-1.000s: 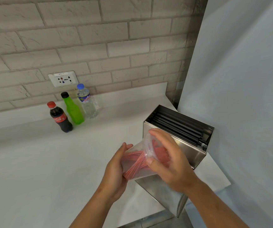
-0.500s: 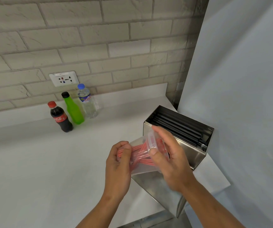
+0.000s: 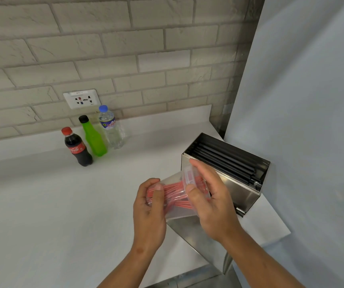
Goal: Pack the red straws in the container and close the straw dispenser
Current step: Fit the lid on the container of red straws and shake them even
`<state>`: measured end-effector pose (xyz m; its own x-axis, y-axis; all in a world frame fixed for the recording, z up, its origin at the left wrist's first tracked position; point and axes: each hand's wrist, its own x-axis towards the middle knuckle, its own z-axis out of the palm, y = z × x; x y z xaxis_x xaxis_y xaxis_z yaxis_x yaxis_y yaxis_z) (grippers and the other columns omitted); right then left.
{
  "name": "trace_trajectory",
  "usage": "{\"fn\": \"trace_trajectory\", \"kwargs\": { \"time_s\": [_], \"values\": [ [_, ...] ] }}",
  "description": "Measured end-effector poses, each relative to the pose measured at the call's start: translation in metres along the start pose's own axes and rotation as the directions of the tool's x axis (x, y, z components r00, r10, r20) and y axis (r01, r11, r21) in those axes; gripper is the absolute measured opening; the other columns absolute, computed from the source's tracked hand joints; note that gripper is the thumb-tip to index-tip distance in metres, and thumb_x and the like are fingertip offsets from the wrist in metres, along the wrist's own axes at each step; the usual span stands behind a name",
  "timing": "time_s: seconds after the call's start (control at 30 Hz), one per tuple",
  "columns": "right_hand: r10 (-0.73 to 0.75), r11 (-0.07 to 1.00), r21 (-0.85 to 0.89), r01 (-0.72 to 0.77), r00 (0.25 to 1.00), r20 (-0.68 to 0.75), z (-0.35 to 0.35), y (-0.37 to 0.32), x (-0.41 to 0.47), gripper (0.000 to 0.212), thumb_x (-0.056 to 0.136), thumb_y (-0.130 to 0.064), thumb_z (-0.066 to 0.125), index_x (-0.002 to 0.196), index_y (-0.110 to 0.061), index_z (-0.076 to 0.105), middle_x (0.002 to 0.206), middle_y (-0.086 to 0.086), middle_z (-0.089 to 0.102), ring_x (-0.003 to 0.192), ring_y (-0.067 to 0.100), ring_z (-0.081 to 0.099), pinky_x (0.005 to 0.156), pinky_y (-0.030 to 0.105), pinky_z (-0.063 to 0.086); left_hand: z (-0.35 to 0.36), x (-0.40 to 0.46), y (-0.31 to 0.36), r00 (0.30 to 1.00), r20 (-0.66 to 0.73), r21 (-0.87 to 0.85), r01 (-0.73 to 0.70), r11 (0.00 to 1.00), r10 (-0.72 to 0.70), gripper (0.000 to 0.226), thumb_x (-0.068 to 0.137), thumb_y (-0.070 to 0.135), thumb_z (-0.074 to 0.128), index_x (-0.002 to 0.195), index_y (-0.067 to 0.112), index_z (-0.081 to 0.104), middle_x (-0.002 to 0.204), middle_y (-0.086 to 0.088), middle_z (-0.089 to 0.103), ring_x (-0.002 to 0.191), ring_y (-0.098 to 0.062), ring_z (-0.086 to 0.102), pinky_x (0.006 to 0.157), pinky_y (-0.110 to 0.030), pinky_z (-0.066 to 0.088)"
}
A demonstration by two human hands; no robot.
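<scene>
Both hands grip a clear plastic bag (image 3: 175, 206) of red straws (image 3: 177, 194) above the bench (image 3: 63, 204), before the open steel straw dispenser (image 3: 239, 183). I see left hand (image 3: 149, 213) fingers clamped on its left end, right hand (image 3: 212, 206) fingers on its mouth.

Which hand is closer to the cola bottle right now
The left hand. It grips the near end of the bag of red straws, in front and right of the cola bottle. The right hand holds the bag's far end, beside the steel dispenser.
</scene>
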<state>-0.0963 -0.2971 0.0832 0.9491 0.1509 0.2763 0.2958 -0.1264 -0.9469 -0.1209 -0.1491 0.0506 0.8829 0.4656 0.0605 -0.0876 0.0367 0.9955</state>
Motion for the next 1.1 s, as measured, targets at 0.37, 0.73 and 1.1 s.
{"fn": "trace_trajectory", "kwargs": {
  "time_s": [0.37,0.73,1.1],
  "values": [
    [0.059,0.998,0.020,-0.059,0.998,0.039,0.000,0.003,-0.002,0.050,0.094,-0.055,0.060,0.142,-0.044,0.055,0.142,-0.018,0.060,0.133,0.000,0.057,0.097,0.012,0.050,-0.009,0.002,-0.004,0.999,0.017,0.014,0.044,0.999,-0.045,0.037,0.088,0.056,0.055,0.113,0.031,0.068,0.101,0.020,0.072,0.091,-0.006,0.071,0.069,-0.015,0.056],
    [0.380,0.925,0.016,-0.381,0.924,0.031,-0.015,0.018,0.011,0.032,0.107,-0.045,0.051,0.104,-0.030,0.079,0.094,-0.003,0.081,0.089,0.012,0.078,0.082,0.029,0.060,-0.024,0.008,-0.002,0.968,0.180,0.121,0.154,0.981,-0.174,0.035,0.103,0.046,0.043,0.110,0.033,0.075,0.108,0.011,0.076,0.100,-0.004,0.070,0.076,-0.011,0.053],
    [0.386,0.922,0.051,-0.385,0.922,-0.023,0.003,0.031,0.019,0.024,0.107,-0.042,0.055,0.103,-0.029,0.074,0.086,-0.014,0.078,0.078,0.000,0.075,0.064,0.011,0.055,-0.033,0.009,0.018,0.953,0.303,0.287,-0.116,0.951,0.025,0.026,0.091,0.062,0.057,0.115,0.063,0.066,0.100,0.017,0.074,0.089,-0.014,0.066,0.075,-0.020,0.057]
  ]
}}
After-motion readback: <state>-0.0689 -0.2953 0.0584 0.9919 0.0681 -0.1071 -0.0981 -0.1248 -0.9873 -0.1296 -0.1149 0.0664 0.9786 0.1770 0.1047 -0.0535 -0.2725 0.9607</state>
